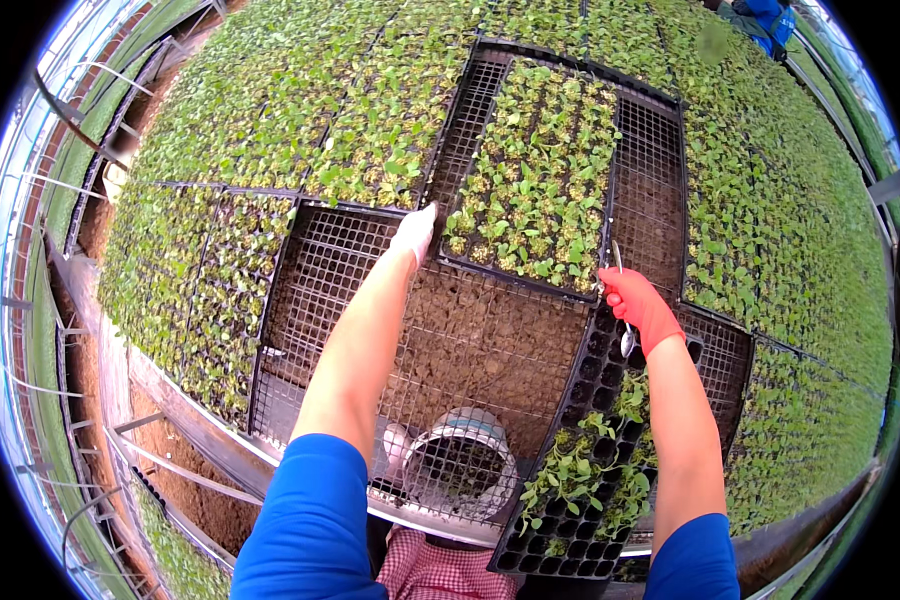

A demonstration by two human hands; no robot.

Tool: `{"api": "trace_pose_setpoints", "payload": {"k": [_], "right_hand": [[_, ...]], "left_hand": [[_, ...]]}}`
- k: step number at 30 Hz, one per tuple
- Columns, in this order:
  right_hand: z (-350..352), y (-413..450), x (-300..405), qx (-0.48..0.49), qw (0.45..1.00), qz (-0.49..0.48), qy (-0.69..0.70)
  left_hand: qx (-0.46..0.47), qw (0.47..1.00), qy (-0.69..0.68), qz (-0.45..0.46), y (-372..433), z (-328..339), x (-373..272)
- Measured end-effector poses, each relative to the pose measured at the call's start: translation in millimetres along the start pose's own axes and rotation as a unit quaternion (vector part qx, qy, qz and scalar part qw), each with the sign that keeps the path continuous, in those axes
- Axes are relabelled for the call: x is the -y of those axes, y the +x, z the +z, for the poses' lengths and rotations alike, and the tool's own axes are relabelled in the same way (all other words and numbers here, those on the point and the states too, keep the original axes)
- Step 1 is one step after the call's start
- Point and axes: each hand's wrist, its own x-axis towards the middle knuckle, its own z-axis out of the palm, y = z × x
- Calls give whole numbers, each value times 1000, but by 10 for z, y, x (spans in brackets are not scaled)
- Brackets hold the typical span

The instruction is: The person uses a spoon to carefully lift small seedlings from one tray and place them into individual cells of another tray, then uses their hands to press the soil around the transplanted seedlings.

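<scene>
My left hand [417, 231], in a white glove, reaches to the near left corner of a black plug tray of seedlings [540, 180]; whether its fingers grip the rim cannot be told. At the tray's near right corner is my right hand [640, 304] in a red rubber glove, closed around a metal spoon [628, 341] whose bowl points towards me. Below the right hand lies a second black plug tray [591, 375], partly filled, with loose seedlings [570, 469] lying across its cells. The right forearm hides part of it.
Trays full of seedlings [232, 112] surround the wire mesh bench [487, 330]. Under the mesh stands a round bucket [461, 465] with dark contents. A metal frame edge [435, 525] runs before me. Another person in blue [769, 22] is at the far right.
</scene>
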Motion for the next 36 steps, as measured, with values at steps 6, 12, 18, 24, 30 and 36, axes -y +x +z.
{"api": "trace_pose_setpoints", "payload": {"k": [6,12,18,24,30,36], "right_hand": [[34,171,79,-30,998,44,-29],[42,540,146,-92,994,-54,-15],[217,615,214,-79,994,-52,58],[255,787,351,-71,985,-101,122],[303,1012,456,-99,984,-143,47],[206,983,555,-29,993,-102,56]], "left_hand": [[66,993,-96,8,138,129,-471],[20,990,49,131,177,452,-779],[-66,955,164,240,246,469,-933],[-113,953,156,232,148,320,-834],[-154,935,186,260,215,269,-781],[-79,967,194,145,233,188,-969]]}}
